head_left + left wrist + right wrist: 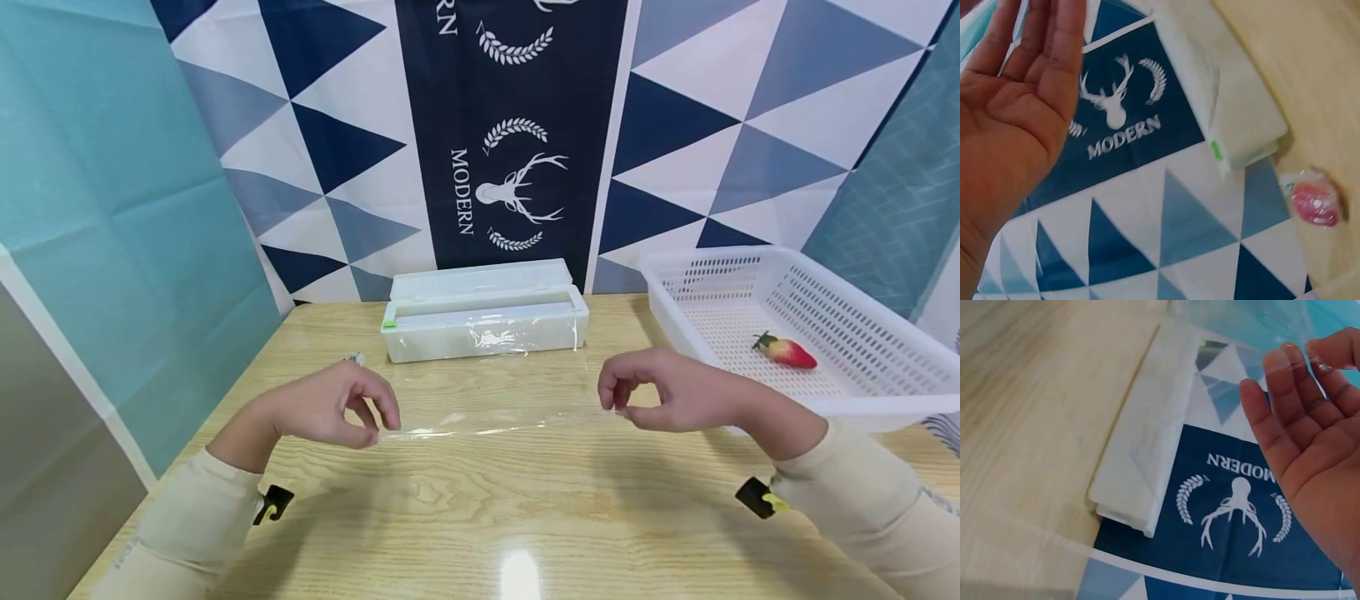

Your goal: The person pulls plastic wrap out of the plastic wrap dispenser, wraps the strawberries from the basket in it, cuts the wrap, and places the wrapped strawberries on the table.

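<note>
A clear sheet of cling film [491, 423] stretches between the two hands above the wooden table. My left hand [330, 407] pinches its near left corner between thumb and fingers. The near right corner is pinched by my right hand [678, 390], and in the right wrist view film gathers at the fingertips [1277, 361]. From the hands, the film runs back to a white dispenser box [483, 335], whose lid stands raised at the back wall. Behind the left hand, mostly hidden in the head view, lies a red item wrapped in clear film [1315, 199].
At the right stands a white perforated basket [682, 321] with one strawberry [787, 351] in it. A patterned cloth [510, 125] covers the back, and a teal cloth [112, 208] hangs on the left. The wooden table [480, 500] reaches toward me.
</note>
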`<state>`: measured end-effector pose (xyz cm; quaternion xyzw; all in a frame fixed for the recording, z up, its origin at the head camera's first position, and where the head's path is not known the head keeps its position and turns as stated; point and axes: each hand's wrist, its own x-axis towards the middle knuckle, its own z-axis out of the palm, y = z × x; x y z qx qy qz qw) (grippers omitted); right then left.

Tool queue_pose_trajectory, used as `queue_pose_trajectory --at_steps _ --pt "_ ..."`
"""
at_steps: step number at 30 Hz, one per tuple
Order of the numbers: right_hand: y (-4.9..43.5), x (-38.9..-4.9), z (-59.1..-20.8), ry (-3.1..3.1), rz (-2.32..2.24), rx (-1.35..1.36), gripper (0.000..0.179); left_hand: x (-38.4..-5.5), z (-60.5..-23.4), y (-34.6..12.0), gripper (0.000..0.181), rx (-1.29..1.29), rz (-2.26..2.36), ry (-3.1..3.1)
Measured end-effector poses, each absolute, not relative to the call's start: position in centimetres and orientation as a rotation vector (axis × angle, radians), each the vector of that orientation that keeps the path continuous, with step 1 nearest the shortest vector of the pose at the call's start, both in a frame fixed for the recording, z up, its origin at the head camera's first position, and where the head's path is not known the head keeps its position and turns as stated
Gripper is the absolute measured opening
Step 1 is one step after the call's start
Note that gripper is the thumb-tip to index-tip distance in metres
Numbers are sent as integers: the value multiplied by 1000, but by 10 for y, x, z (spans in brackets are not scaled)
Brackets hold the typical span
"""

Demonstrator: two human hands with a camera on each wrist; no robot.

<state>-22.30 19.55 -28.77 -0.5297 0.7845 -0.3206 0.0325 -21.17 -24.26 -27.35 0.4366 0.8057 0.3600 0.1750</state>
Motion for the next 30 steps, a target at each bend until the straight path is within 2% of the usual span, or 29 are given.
queue_pose_trajectory --at_steps 6,14,30 --pt "187 -218 -306 2391 -830 -1733 39 -209 -294 -226 20 1163 771 2318" --pt "177 -211 -320 2303 -589 -1675 33 -202 -319 -207 32 1134 489 2356" --pt "171 -205 -341 2362 -371 -1576 34 -191 -329 -196 34 1053 328 2364"
